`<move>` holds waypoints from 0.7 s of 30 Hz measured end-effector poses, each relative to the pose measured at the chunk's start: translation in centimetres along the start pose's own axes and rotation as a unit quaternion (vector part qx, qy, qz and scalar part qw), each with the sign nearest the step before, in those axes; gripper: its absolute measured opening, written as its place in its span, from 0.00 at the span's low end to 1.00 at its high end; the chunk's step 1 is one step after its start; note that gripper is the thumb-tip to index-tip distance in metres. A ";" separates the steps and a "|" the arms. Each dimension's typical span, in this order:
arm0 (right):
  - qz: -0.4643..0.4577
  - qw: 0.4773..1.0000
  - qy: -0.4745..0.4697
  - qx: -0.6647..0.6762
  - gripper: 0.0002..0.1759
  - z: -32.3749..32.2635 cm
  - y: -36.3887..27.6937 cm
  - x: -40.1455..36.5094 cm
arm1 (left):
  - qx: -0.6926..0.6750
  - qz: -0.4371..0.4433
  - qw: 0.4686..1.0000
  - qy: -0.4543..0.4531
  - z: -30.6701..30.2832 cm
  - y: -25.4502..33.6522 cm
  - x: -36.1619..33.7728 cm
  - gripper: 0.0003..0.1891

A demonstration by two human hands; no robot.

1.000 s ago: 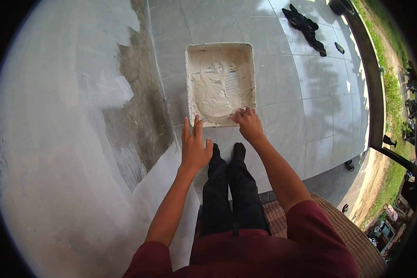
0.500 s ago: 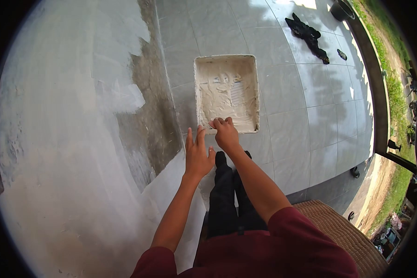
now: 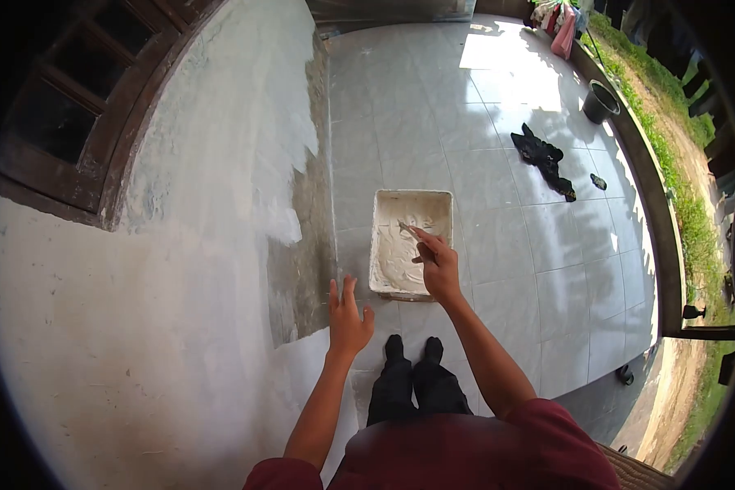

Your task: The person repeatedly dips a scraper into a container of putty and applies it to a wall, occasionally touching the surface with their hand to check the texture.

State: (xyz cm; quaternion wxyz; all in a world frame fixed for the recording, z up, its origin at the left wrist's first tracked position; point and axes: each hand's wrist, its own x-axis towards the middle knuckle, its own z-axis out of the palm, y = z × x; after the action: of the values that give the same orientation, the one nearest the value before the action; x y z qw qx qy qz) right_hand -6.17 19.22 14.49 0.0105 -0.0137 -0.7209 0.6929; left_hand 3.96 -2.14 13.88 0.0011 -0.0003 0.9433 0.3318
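Observation:
A white rectangular tray [image 3: 373, 245] of thick cream-coloured paste rests on the floor ahead of my feet. Over its right half is my right hand [image 3: 439, 268], closed, its index finger stretched forward. Something thin and small shows at that fingertip, above the paste; I cannot tell what it is. My left hand [image 3: 350, 323] is open and holds nothing, fingers spread, left of the tray's near corner. It overlaps the foot of the wall [image 3: 220, 286] in this view. White coating covers much of the wall, with a bare grey patch [image 3: 290, 269] low down.
A dark wooden window frame [image 3: 98, 175] is set in the wall at upper left. Grey floor tiles [image 3: 498, 269] spread to the right. A black cloth [image 3: 545, 163] lies there, with a dark bucket [image 3: 600, 102] farther back beside a low ledge [image 3: 665, 212].
My right hand has moved from the tray's near edge to above the paste, its index finger now extended. The view has tilted up, bringing in the window frame. My left hand stays open.

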 end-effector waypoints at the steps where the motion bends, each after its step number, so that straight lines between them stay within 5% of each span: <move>1: 0.009 0.994 0.006 0.107 0.20 -0.3 0.1 0.3 | 0.016 0.000 1.000 0.015 -0.5 0.7 -0.5 0.41; 9: 0.049 0.892 -0.089 0.441 0.18 -0.7 -10.0 -0.7 | 0.028 0.028 0.992 0.121 -6.9 5.2 -2.6 0.38; 21: 0.077 0.723 -0.299 0.618 0.18 8.6 -21.3 -3.8 | 0.041 0.043 0.945 0.321 -21.4 10.0 -9.9 0.33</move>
State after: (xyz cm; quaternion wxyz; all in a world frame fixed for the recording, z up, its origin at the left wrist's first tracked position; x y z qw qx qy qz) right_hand -2.75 9.68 35.49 -0.2532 0.1485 -0.0955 0.9512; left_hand 13.81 -7.77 36.82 -0.3159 -0.0660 0.9056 0.2753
